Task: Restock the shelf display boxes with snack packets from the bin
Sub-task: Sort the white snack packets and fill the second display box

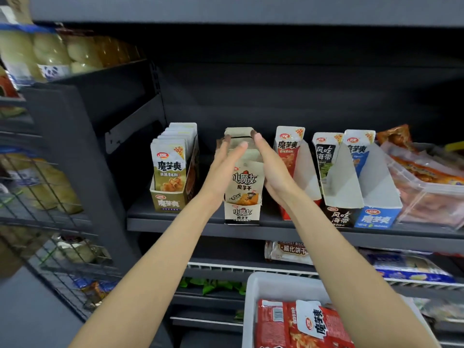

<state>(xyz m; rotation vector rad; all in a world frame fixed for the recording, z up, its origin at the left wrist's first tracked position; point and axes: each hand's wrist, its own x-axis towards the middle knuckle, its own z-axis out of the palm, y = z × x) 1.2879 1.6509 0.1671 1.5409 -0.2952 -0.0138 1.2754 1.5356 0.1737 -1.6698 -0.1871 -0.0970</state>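
Note:
A cream display box (242,214) of snack packets stands at the middle of the dark shelf (190,223). My left hand (223,169) lies flat against its left side, fingers straight. My right hand (272,172) presses the right side with straight fingers, and its fingertips reach the top of the packets at the back. Low in the frame, a white bin (253,292) holds red snack packets (298,325). Left of the cream box is a full olive box (170,197). A red box (288,156), a black box (339,207) and a blue box (379,214) stand to the right.
A clear plastic tub (431,194) of orange packets sits at the shelf's right end. Biscuit packs (288,252) lie on the shelf below. A wire rack (37,197) of goods stands at the left. The shelf above (226,11) overhangs the boxes.

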